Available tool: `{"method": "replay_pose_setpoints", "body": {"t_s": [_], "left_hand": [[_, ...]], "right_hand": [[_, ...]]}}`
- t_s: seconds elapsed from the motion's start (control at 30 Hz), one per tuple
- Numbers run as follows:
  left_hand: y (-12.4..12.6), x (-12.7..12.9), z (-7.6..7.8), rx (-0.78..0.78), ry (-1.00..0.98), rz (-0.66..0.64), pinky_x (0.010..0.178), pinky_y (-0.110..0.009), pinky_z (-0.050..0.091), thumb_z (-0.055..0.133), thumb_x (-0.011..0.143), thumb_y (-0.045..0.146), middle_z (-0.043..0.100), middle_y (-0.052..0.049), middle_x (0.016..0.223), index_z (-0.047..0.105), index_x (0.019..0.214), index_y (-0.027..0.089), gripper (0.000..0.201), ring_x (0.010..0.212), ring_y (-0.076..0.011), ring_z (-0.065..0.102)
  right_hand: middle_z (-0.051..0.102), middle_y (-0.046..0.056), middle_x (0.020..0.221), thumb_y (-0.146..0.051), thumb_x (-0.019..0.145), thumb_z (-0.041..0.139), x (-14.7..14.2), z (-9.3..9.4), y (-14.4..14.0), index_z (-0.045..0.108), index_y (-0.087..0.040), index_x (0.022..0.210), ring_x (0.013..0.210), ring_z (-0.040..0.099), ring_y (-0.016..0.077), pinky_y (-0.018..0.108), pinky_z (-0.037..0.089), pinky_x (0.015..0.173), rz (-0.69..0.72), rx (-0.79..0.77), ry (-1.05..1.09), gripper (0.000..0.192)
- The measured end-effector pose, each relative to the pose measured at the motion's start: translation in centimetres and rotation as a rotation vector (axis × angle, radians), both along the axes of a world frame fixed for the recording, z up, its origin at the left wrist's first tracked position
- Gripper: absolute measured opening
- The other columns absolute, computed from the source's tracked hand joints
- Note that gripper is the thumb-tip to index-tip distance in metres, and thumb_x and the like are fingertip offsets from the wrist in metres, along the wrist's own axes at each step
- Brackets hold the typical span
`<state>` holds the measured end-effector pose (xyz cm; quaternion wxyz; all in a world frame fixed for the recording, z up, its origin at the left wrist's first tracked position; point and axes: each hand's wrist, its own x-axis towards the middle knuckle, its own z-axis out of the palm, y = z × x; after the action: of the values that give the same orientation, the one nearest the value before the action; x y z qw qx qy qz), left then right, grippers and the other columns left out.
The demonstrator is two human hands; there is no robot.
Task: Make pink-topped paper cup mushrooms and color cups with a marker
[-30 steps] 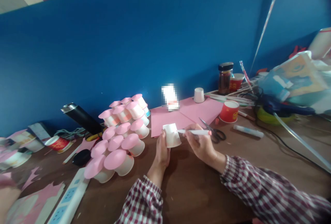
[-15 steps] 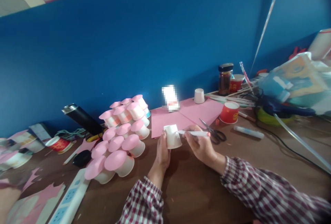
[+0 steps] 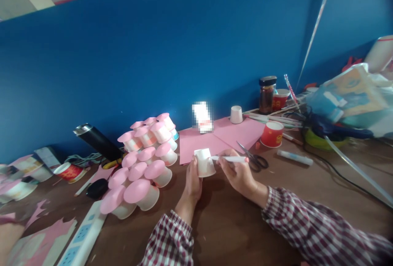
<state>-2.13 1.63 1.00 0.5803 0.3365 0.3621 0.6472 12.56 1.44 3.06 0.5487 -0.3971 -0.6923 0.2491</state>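
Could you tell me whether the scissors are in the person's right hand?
No, the scissors lie on the table, while the right hand holds a white pen.

- A small card standing at the wall, centre of the frame, is pixelated; its print cannot be read.
- The pink paper and white power strip at lower left are cut by the bottom edge.
- Both checked sleeves run out of frame below.
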Motion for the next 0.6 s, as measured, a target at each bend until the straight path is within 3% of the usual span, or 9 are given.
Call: {"method": "replay_pose_setpoints", "body": {"t_s": [0.37, 0.6], "left_hand": [[0.2, 0.0, 0.5, -0.074, -0.063, -0.001, 0.081, -0.030, 0.046, 0.046, 0.083, 0.053, 0.065, -0.006, 0.095, 0.060, 0.104, 0.017, 0.044, 0.086, -0.0169, 0.059], [-0.2, 0.4, 1.3, -0.060, -0.045, 0.030, 0.084, -0.031, 0.045, 0.053, 0.082, 0.045, 0.066, -0.005, 0.097, 0.062, 0.099, 0.017, 0.034, 0.090, -0.0181, 0.060]], "right_hand": [[0.063, 0.003, 0.076, -0.025, 0.088, 0.049, 0.0, -0.3, -0.4, 0.053, -0.019, 0.093, 0.067, 0.062, 0.0155, 0.025, 0.050, 0.062, 0.006, 0.046, -0.008, 0.008], [0.063, 0.002, 0.076, -0.024, 0.087, 0.050, -0.2, -0.3, -0.7, 0.055, -0.019, 0.093, 0.060, 0.060, 0.0135, 0.024, 0.049, 0.057, 0.045, 0.073, -0.036, 0.009]]}}
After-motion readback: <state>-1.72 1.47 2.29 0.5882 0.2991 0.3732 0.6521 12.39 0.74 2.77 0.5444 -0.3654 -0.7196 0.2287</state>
